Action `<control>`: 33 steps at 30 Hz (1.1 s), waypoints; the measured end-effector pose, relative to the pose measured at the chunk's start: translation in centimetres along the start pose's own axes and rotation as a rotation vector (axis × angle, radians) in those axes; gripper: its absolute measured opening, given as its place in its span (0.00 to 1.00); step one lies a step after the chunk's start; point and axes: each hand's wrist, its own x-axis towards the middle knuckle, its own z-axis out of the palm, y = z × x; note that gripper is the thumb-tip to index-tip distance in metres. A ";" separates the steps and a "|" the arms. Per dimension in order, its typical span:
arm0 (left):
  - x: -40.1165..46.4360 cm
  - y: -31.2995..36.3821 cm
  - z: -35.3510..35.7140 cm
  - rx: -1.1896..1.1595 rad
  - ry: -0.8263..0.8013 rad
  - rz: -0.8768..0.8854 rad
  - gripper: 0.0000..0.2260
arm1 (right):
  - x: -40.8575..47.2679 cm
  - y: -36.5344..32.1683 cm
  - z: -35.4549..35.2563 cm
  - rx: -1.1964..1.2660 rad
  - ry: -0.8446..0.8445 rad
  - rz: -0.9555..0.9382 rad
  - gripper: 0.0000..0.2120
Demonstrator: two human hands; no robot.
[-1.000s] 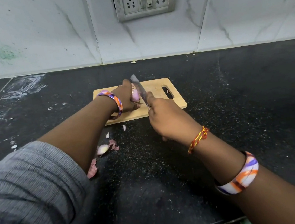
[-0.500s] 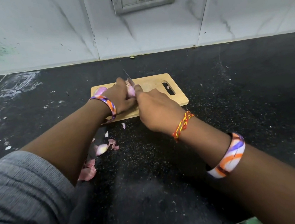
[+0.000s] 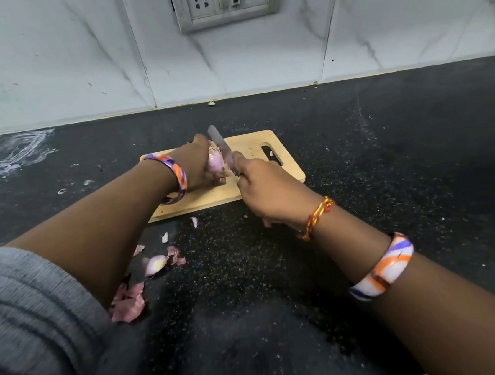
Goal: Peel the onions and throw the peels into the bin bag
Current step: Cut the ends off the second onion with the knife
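Fingers of the left hand (image 3: 199,166) cup the onion (image 3: 216,162) on the board (image 3: 281,169); right hand (image 3: 266,189) grips the knife (image 3: 219,142) — papery skin looks brittle, the bulb firm and slick.

wall: white marble tiles (image 3: 55,55) | socket panel (image 3: 226,0) | counter: black speckled stone (image 3: 405,144)

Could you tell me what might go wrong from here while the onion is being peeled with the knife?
1. The knife blade lies right beside the left hand gripping the onion, so a slip could cut the fingers.
2. Loose peels lie on the counter under the left forearm; it may sweep them off before binning.
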 end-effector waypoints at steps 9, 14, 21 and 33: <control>0.4 -0.2 -0.2 0.008 0.000 0.029 0.22 | 0.3 -0.7 0.3 -0.201 -0.044 0.006 0.25; 0.5 0.1 -0.5 0.010 -0.034 0.025 0.23 | -0.3 0.0 -0.6 -0.208 -0.094 -0.016 0.25; 0.3 0.5 -0.7 0.015 -0.047 -0.001 0.24 | 1.1 0.2 -1.2 -0.206 -0.106 -0.012 0.22; -0.6 0.2 -0.4 -0.066 -0.007 0.012 0.23 | 2.1 0.5 -1.4 -0.126 -0.103 -0.024 0.22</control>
